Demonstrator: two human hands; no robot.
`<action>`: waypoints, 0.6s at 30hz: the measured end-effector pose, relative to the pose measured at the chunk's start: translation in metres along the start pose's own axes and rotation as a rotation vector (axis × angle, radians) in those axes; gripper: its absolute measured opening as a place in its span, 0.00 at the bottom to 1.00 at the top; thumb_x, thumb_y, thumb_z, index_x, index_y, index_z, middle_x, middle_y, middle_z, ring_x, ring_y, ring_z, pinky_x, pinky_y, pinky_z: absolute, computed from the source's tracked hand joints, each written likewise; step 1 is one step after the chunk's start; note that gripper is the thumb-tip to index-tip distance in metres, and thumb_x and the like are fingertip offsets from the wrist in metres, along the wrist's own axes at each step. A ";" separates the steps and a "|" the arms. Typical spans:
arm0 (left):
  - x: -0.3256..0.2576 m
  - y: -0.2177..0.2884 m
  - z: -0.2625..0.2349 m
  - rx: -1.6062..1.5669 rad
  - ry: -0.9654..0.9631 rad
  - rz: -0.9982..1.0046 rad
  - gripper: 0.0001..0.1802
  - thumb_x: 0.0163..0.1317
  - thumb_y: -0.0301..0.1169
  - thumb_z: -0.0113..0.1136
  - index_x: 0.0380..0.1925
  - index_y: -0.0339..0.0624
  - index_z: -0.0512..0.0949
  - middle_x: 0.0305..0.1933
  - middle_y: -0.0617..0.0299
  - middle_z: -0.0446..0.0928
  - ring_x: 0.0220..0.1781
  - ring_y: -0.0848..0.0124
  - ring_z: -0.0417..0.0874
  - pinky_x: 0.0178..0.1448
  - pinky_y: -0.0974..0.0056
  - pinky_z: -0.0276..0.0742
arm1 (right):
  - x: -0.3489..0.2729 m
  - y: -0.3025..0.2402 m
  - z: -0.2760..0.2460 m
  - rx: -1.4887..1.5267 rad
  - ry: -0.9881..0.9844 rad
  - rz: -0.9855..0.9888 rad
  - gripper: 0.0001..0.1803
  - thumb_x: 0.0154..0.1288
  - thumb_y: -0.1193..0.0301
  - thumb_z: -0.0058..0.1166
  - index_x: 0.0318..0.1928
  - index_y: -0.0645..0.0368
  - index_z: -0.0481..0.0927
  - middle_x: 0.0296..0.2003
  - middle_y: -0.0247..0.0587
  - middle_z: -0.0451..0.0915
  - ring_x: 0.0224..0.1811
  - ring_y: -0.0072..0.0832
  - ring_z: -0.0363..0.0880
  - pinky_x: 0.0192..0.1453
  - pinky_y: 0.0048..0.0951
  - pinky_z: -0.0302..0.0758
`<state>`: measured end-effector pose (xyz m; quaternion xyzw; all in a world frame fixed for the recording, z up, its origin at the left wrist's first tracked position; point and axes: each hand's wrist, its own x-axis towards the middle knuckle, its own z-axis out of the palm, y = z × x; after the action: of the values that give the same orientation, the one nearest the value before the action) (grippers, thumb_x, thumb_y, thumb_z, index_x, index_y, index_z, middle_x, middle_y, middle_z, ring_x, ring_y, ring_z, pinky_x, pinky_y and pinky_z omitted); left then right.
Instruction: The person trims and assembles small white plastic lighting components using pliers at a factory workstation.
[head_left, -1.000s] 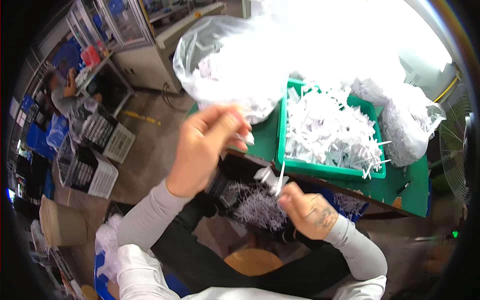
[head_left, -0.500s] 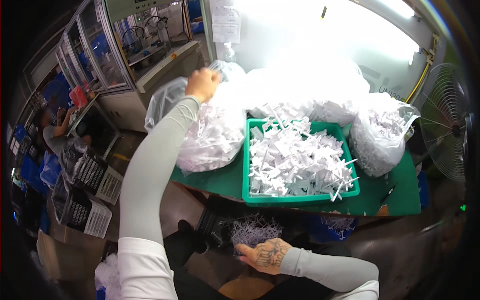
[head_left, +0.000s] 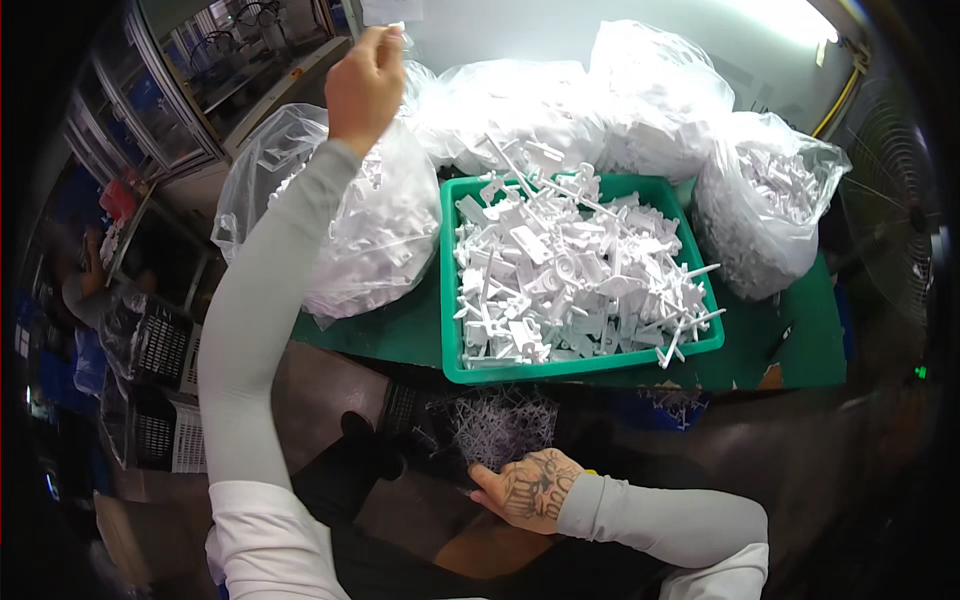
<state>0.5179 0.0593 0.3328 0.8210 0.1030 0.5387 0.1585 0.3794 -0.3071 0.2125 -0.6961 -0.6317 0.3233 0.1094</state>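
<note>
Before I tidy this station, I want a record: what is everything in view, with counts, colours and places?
Tray: one, green, on table
Parts: too many to count, white, heaped in tray
Bags: at least four, clear, left of, behind and right of tray
Table: one, green, under tray
Thin pieces: too many to count, pale, below table
Bin: one, blue, low right
Crates: at least two, black and white, left
Machine: one, grey-framed, upper left
Co-worker: one, colours dim, far left
Fan: one, dark, right
Light: one, white, upper right
Cable: one, yellow, upper right
Left hand: one, bare, raised by left bag
Right hand: one, tattooed, below tray
Sleeves: two, grey, on forearms
</note>
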 end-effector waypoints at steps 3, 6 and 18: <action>-0.046 0.049 -0.011 0.188 -0.388 0.420 0.10 0.72 0.38 0.53 0.41 0.46 0.78 0.20 0.49 0.78 0.23 0.50 0.83 0.29 0.52 0.79 | 0.004 -0.002 -0.004 0.015 -0.125 0.022 0.17 0.76 0.55 0.40 0.46 0.55 0.73 0.24 0.45 0.83 0.28 0.48 0.84 0.32 0.49 0.79; -0.086 0.071 0.003 -0.083 -0.726 0.020 0.17 0.58 0.36 0.67 0.45 0.41 0.80 0.40 0.48 0.86 0.47 0.54 0.87 0.51 0.58 0.82 | 0.001 0.003 0.002 -0.036 -0.091 0.003 0.18 0.77 0.54 0.39 0.46 0.55 0.74 0.24 0.46 0.83 0.29 0.49 0.84 0.35 0.50 0.80; -0.084 0.080 -0.052 -0.613 -0.330 -0.303 0.07 0.66 0.25 0.62 0.43 0.38 0.82 0.44 0.62 0.83 0.51 0.72 0.82 0.56 0.67 0.77 | 0.007 -0.005 -0.019 0.032 0.113 0.070 0.22 0.77 0.50 0.39 0.48 0.56 0.75 0.36 0.54 0.84 0.42 0.52 0.84 0.47 0.50 0.79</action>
<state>0.4366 -0.0359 0.3107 0.7868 0.0305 0.3753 0.4890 0.3864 -0.2948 0.2276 -0.7331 -0.5945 0.2971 0.1445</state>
